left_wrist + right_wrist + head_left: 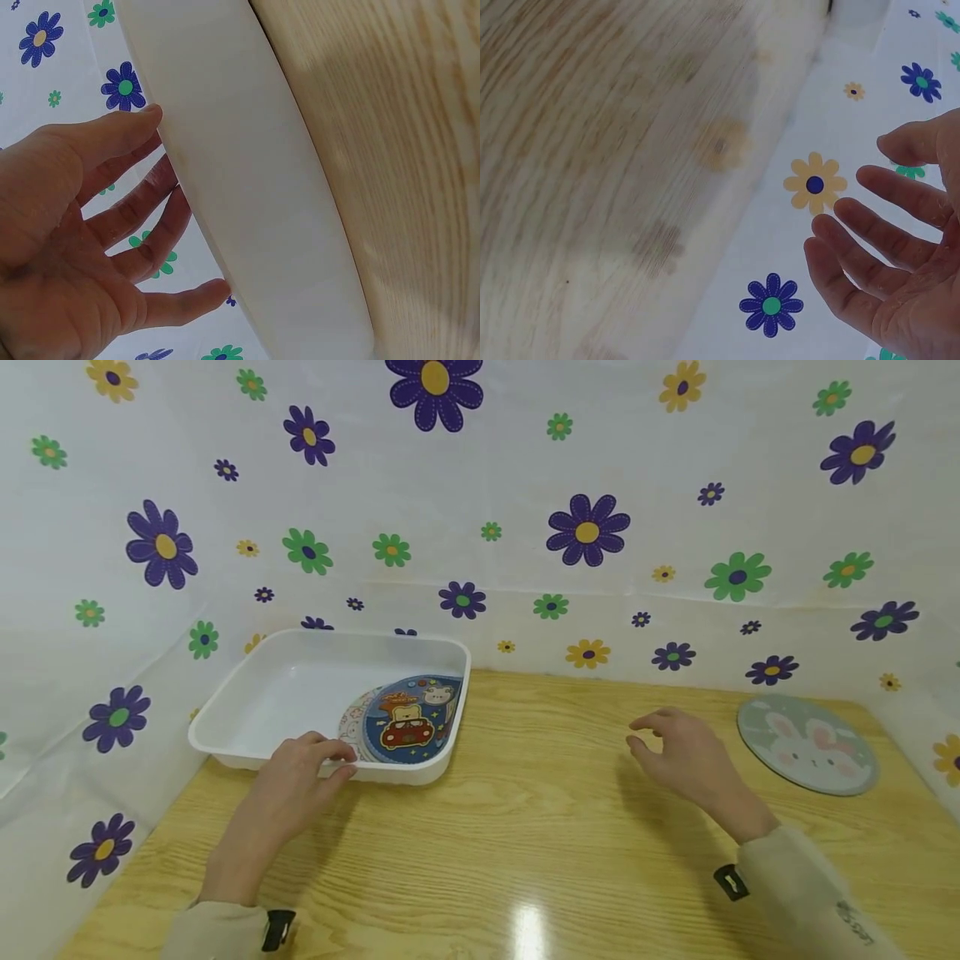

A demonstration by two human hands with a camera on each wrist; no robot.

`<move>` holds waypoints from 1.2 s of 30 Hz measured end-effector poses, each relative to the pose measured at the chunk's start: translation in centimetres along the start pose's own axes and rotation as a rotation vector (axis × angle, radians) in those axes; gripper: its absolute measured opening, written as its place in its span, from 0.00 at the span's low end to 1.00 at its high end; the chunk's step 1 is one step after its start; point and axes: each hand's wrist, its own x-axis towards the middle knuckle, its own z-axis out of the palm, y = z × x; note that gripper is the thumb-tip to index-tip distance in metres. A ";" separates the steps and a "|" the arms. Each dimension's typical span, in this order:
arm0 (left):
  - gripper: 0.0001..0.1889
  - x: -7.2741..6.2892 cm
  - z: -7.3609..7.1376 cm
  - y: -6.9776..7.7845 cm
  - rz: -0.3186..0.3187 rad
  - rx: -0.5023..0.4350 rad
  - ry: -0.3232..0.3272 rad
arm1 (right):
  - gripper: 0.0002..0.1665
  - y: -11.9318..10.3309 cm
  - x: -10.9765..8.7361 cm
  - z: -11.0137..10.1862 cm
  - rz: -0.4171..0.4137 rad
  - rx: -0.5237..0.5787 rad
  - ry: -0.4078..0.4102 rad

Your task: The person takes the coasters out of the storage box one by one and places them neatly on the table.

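A white plastic tray [240, 693] sits on the left of the table, with overlapping round printed mats inside at its right end. The top mat [408, 722] is blue with a bear in a red car; a pale patterned one [352, 727] shows from under it. My left hand [300, 777] holds the tray's near rim, fingers over the edge and thumb at the outer side. In the left wrist view, the fingertips partly disappear behind the rim. My right hand [686, 764] hovers above the table with loosely bent fingers and nothing in it, left of a green rabbit mat [806, 745].
The wooden table [540, 827] meets a white flower-print cloth [517, 468] at the back and both sides. The tray stands close to the cloth at the left; the rabbit mat lies flat near the back right corner.
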 end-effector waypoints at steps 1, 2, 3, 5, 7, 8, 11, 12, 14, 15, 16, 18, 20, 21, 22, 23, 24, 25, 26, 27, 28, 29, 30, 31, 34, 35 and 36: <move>0.03 0.0 0.0 0.0 -0.004 0.001 -0.004 | 0.17 -0.1 0.0 0.0 -0.003 -0.006 -0.003; 0.03 0.0 0.0 0.1 -0.007 0.000 -0.009 | 0.18 -0.2 0.0 0.1 -0.006 -0.014 -0.006; 0.03 0.0 0.1 0.1 -0.010 -0.001 -0.013 | 0.18 -0.3 0.0 0.1 -0.011 -0.021 -0.008; 0.04 0.1 0.1 0.2 -0.018 -0.001 -0.021 | 0.20 -0.5 0.0 0.2 -0.017 -0.031 -0.015; 0.04 0.1 0.2 0.2 -0.019 -0.002 -0.025 | 0.21 -0.7 0.1 0.4 -0.028 -0.042 -0.016; 0.04 0.1 0.2 0.3 -0.018 -0.003 -0.024 | 0.21 -0.7 0.2 0.5 -0.034 -0.045 -0.017; 0.04 0.2 0.2 0.4 -0.015 -0.004 -0.022 | 0.21 -0.9 0.4 0.7 -0.048 -0.047 -0.019; 0.04 0.2 0.2 0.4 -0.016 -0.004 -0.022 | 0.21 -1.0 0.5 0.8 -0.053 -0.049 -0.019; 0.04 0.2 0.2 0.5 -0.022 -0.001 -0.024 | 0.21 -1.2 0.6 0.8 -0.057 -0.049 -0.025; 0.04 0.2 0.2 0.6 -0.023 0.001 -0.023 | 0.21 -1.2 0.6 0.9 -0.062 -0.048 -0.026; 0.04 0.3 0.2 0.6 -0.025 0.002 -0.024 | 0.21 -1.4 0.7 0.9 -0.070 -0.048 -0.027; 0.04 0.3 0.2 0.7 -0.028 0.004 -0.024 | 0.21 -1.6 0.7 1.1 -0.085 -0.049 -0.026; 0.04 0.3 0.2 0.8 -0.028 0.008 -0.021 | 0.21 -1.7 0.8 1.2 -0.102 -0.049 -0.024; 0.03 0.4 0.2 0.8 -0.027 0.009 -0.020 | 0.21 -1.8 0.9 1.3 -0.111 -0.047 -0.021; 0.03 0.4 0.2 0.9 -0.026 0.010 -0.019 | 0.21 -1.9 0.9 1.5 -0.118 -0.047 -0.017; 0.03 0.4 0.2 0.9 -0.025 0.011 -0.019 | 0.21 -2.0 1.0 1.6 -0.120 -0.046 -0.014; 0.04 0.3 0.2 0.9 -0.022 0.012 -0.019 | 0.21 -2.1 1.0 1.7 -0.123 -0.046 -0.012; 0.04 0.3 0.2 0.8 -0.022 0.012 -0.019 | 0.21 -2.2 1.1 1.9 -0.128 -0.047 -0.008; 0.04 0.3 0.2 0.8 -0.022 0.013 -0.019 | 0.21 -2.3 1.2 2.1 -0.135 -0.046 -0.005; 0.03 0.2 0.2 0.7 -0.024 0.013 -0.017 | 0.21 -2.5 1.3 2.3 -0.141 -0.045 -0.003; 0.03 0.1 0.1 0.6 -0.025 0.014 -0.014 | 0.21 -2.7 1.4 2.5 -0.148 -0.044 -0.001; 0.03 0.1 0.1 0.5 -0.028 0.016 -0.014 | 0.22 -2.9 1.5 2.6 -0.156 -0.042 0.000; 0.03 0.0 0.0 0.4 -0.028 0.017 -0.013 | 0.21 -3.1 1.6 2.7 -0.165 -0.041 0.001; 0.03 -0.1 -0.1 0.2 -0.028 0.022 -0.013 | 0.22 -3.3 1.8 2.8 -0.173 -0.042 0.003; 0.04 -0.1 -0.2 -0.1 -0.014 0.031 -0.026 | 0.22 -3.9 2.0 2.9 -0.175 -0.042 0.003; 0.05 0.0 -0.2 -0.1 -0.009 0.035 -0.033 | 0.22 -4.1 2.1 2.9 -0.174 -0.042 0.002; 0.05 0.0 -0.2 -0.1 -0.002 0.037 -0.037 | 0.23 -4.3 2.1 2.9 -0.172 -0.042 0.002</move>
